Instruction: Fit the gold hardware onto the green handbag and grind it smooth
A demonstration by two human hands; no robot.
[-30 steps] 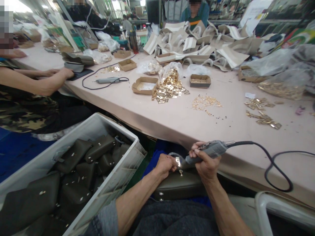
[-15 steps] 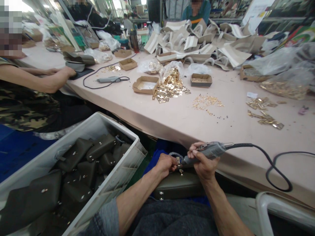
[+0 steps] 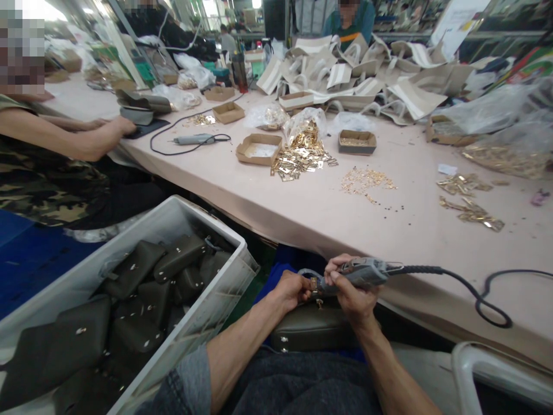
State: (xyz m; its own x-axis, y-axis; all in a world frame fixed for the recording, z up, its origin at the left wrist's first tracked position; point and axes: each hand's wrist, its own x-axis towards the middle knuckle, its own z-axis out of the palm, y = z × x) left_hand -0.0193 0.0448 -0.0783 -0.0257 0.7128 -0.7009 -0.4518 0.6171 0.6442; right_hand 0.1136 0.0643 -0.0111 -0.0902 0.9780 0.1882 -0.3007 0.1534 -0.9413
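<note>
A dark olive handbag (image 3: 311, 329) rests on my lap below the table edge. My left hand (image 3: 292, 288) is closed at the bag's raised flap, pinching it beside a gold metal plate (image 3: 314, 284). Just under the plate, a small gold turn-lock (image 3: 319, 304) stands on the bag's body. In my right hand (image 3: 352, 293) is a grey electric screwdriver (image 3: 367, 271), its fingers wrapped round the body. The tool points left, with its nose at the plate; the bit's tip is too small to make out.
Left of me, a white crate (image 3: 216, 222) holds several olive bags. Gold plates (image 3: 298, 161), tiny gold pieces (image 3: 367, 181) and cardboard trays (image 3: 259, 148) lie on the table (image 3: 268, 207). The screwdriver's cord (image 3: 458, 282) loops right. A co-worker's arm (image 3: 64, 138) is at the left.
The screwdriver and my right hand have moved slightly left and down, with the tool lying flatter and its nose closer against the plate. My left hand keeps its pinch.
</note>
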